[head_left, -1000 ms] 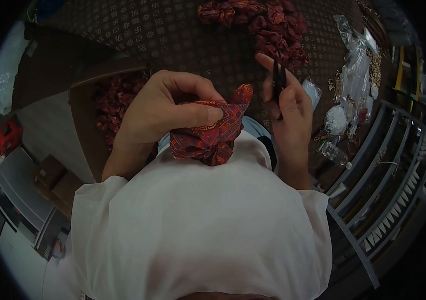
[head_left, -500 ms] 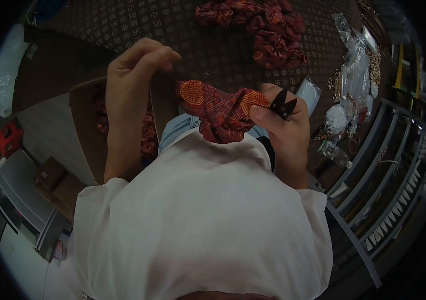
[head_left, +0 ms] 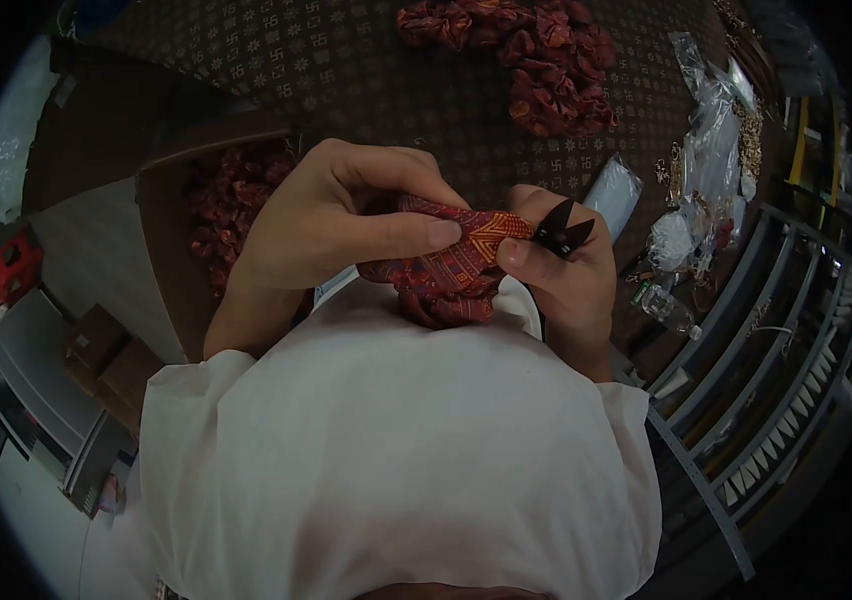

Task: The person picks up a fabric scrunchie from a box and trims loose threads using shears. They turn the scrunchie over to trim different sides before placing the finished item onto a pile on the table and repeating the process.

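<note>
A red and orange patterned scrunchie (head_left: pixel 441 285) is held between my two hands in front of my chest. My left hand (head_left: pixel 336 215) pinches its upper part between thumb and fingers. On the other side, the thumb and fingers of my right hand (head_left: pixel 566 265) grip the scrunchie's right end. Dark pointed blades, apparently of small thread snips (head_left: pixel 564 232), stick up from within that same hand; their handle is hidden by the fingers. The scrunchie's lower folds hang loose over the white shirt.
More red scrunchies lie in a pile (head_left: pixel 556 75) on the brown patterned cloth (head_left: pixel 366 95). To the left, an open cardboard box (head_left: pixel 171 255) holds many of them. Clear plastic bags (head_left: pixel 711 130), a plastic bottle (head_left: pixel 668 310) and a metal rack (head_left: pixel 756 350) are on the right.
My left hand has come down and right from the raised, empty position and now pinches the scrunchie. My right hand keeps its hold on the scrunchie and the snips.
</note>
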Action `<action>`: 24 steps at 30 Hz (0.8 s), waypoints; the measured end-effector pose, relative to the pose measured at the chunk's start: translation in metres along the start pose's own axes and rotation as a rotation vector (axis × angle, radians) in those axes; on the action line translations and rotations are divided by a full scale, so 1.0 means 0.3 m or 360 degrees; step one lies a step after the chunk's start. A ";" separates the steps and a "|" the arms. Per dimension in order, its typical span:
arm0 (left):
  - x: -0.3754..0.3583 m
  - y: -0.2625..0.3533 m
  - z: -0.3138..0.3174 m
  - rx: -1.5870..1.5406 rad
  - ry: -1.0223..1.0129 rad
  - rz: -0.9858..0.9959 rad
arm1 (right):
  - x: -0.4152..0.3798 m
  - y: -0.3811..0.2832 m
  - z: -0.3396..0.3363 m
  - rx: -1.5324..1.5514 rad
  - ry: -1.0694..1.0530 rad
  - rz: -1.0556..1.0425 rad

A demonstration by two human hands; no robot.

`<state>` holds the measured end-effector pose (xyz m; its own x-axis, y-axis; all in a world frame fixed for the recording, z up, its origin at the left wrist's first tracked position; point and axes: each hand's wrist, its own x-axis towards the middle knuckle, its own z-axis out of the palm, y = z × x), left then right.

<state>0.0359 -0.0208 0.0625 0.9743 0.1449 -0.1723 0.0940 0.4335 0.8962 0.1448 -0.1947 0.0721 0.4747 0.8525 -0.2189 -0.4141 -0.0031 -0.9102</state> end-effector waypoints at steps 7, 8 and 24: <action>-0.004 -0.002 -0.004 -0.0156 -0.0074 -0.0093 | -0.004 -0.006 0.007 0.0034 -0.0004 0.0043; -0.006 0.001 -0.002 -0.0147 -0.0055 -0.0111 | -0.004 -0.010 0.011 0.0034 -0.0006 0.0044; -0.014 0.039 0.043 0.0160 0.0169 -0.0068 | 0.018 -0.081 0.033 -0.1186 0.0079 -0.0418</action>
<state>0.0356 -0.0280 0.0789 0.9424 0.2237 -0.2487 0.1602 0.3511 0.9225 0.1496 -0.1848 0.0964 0.5262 0.8496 0.0363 0.3371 -0.1692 -0.9261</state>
